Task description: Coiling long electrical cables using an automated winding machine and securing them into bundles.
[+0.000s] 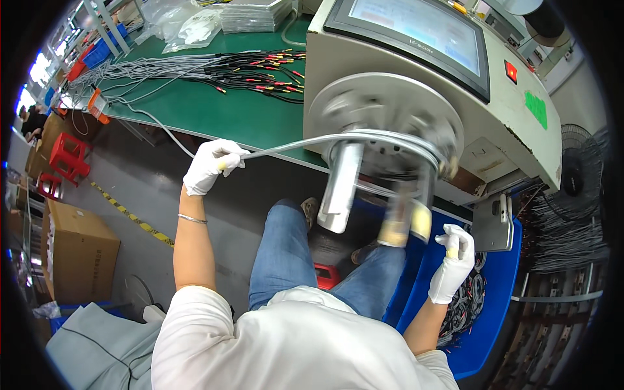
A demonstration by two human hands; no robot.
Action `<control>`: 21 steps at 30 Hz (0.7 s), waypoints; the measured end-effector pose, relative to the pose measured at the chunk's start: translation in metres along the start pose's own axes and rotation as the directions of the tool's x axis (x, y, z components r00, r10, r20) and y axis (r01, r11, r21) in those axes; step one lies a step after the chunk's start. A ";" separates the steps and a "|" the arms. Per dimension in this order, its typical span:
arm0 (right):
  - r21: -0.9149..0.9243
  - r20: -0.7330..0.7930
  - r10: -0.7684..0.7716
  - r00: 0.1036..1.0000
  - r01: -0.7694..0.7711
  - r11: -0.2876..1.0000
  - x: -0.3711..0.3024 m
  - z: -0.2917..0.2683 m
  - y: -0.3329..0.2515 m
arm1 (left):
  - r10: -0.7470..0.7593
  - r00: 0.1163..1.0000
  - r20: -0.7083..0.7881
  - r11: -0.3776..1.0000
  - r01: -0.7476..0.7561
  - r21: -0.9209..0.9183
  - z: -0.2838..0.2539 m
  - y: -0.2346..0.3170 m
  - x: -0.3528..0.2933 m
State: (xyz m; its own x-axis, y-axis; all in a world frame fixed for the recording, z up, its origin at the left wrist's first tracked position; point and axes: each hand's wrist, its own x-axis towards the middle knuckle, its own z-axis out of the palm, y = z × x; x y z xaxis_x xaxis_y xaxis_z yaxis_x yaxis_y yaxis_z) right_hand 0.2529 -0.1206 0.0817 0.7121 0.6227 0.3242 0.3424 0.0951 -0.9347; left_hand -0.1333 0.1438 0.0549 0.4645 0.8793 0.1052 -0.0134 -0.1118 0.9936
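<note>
My left hand [212, 166], in a white glove, is closed round a grey cable [286, 149]. From there the cable stretches right onto the posts of a coil winding machine [385, 123], where several turns lie round them. The round plate and some posts look smeared by motion. On the other side of my left hand the cable runs back to the bench. My right hand [453, 260], also gloved in white, hovers right of the posts and below the machine, apart from the cable. Its fingers are bent; whether something small sits between them is hidden.
On the green bench [162, 104] lies a bundle of grey cables [195, 67] with red and yellow tipped ends. A blue bin [491, 305] with coiled cables stands at my right. Left are a cardboard box [84, 253] and red stools [68, 158]. A fan [575, 162] stands far right.
</note>
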 end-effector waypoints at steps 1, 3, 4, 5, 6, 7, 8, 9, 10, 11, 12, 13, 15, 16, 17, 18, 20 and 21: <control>-0.004 -0.002 0.006 1.000 -0.006 1.000 -0.001 -0.001 0.001 | -0.010 1.000 0.029 1.000 0.010 -0.001 0.001 -0.001 -0.001; 0.002 -0.013 0.011 1.000 -0.011 1.000 -0.001 -0.002 0.002 | -0.010 1.000 0.018 1.000 0.010 0.007 0.003 -0.003 -0.002; -0.005 -0.010 0.010 1.000 -0.011 1.000 -0.001 -0.002 0.003 | -0.015 1.000 0.020 1.000 0.015 0.012 0.003 -0.002 -0.002; -0.003 -0.015 0.011 1.000 -0.011 1.000 0.000 -0.002 0.003 | -0.026 0.999 0.024 1.000 0.025 0.007 0.003 -0.002 -0.001; -0.002 -0.018 0.013 1.000 -0.013 1.000 0.000 -0.002 0.004 | -0.024 0.999 0.023 1.000 0.024 0.016 0.003 0.000 0.000; 0.010 -0.024 0.010 1.000 -0.009 1.000 0.000 -0.002 0.004 | -0.019 0.999 0.040 1.000 0.018 0.014 0.002 0.001 0.001; 0.002 -0.024 0.011 1.000 -0.011 1.000 0.000 -0.001 0.004 | -0.012 0.998 0.058 1.000 0.011 0.013 0.000 0.004 0.002; 0.002 -0.020 0.011 1.000 -0.011 1.000 0.000 -0.001 0.004 | -0.004 0.998 0.065 1.000 0.004 0.004 -0.001 0.006 0.003; 0.003 -0.016 0.012 1.000 -0.012 1.000 0.000 -0.001 0.005 | -0.002 0.997 0.073 1.000 0.001 0.015 -0.001 0.008 0.003; 0.012 -0.008 0.015 1.000 -0.015 1.000 0.000 -0.001 0.005 | -0.007 0.997 0.072 1.000 0.007 -0.007 -0.002 0.010 0.004; 0.003 -0.012 0.013 1.000 -0.013 1.000 0.000 -0.001 0.005 | -0.011 0.997 0.072 0.999 0.013 -0.030 -0.001 0.011 0.004; 0.003 -0.013 0.015 1.000 -0.015 1.000 0.000 -0.001 0.005 | -0.009 0.996 0.092 0.997 0.016 -0.069 0.000 0.012 0.004; 0.010 -0.020 0.024 0.999 -0.024 1.000 0.000 -0.002 0.005 | 0.008 0.994 0.106 1.000 -0.006 -0.019 0.004 0.013 0.004; 0.000 -0.019 0.023 1.000 -0.023 1.000 0.000 -0.002 0.006 | 0.026 0.991 0.134 0.999 -0.029 0.014 0.006 0.014 0.004; -0.004 -0.025 0.022 0.999 -0.023 1.000 0.000 -0.003 0.006 | 0.036 0.986 0.163 0.998 -0.043 0.041 0.008 0.015 0.004; -0.006 -0.029 0.021 0.999 -0.021 1.000 0.000 -0.004 0.006 | 0.044 0.986 0.159 0.998 -0.052 0.045 0.009 0.016 0.004; -0.002 -0.038 0.016 0.999 -0.016 1.000 0.000 -0.006 0.006 | 0.062 0.984 0.165 0.998 -0.062 -0.005 0.011 0.021 0.005; -0.005 -0.039 0.014 0.999 -0.014 1.000 0.001 -0.006 0.006 | 0.072 0.982 0.173 0.997 -0.065 -0.050 0.011 0.024 0.006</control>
State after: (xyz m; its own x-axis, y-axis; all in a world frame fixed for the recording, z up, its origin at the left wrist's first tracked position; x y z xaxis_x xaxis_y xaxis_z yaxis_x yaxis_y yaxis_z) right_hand 0.2594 -0.1247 0.0770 0.7401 0.5932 0.3169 0.3353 0.0830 -0.9384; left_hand -0.1208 0.1409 0.0785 0.6082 0.7757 0.1682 -0.0873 -0.1452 0.9855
